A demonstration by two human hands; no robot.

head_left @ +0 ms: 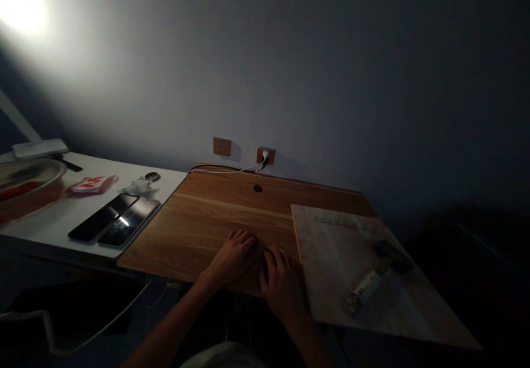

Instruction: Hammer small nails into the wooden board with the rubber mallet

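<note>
My left hand (pixel 234 255) rests palm down near the front edge of the brown wooden desk (pixel 199 213), its fingers loosely bent and pointing forward. Close beside it on the right lies my right hand (pixel 279 279), also palm down, with fingers slightly apart on the wood. Neither hand shows anything in it, though the undersides are hidden. To the right of my right hand is a pale flat board (pixel 327 268). A hammer (pixel 368 285) with a dark head and a worn, whitish handle lies on that board.
On the left, a white table (pixel 174 183) carries two dark phones (pixel 103 217), a red-and-white packet (pixel 93 184), crumpled clear plastic (pixel 143 185) and a round plastic container (pixel 37 191). A bright lamp (pixel 20 3) shines there. Cables run along the wall to a socket (pixel 265 155).
</note>
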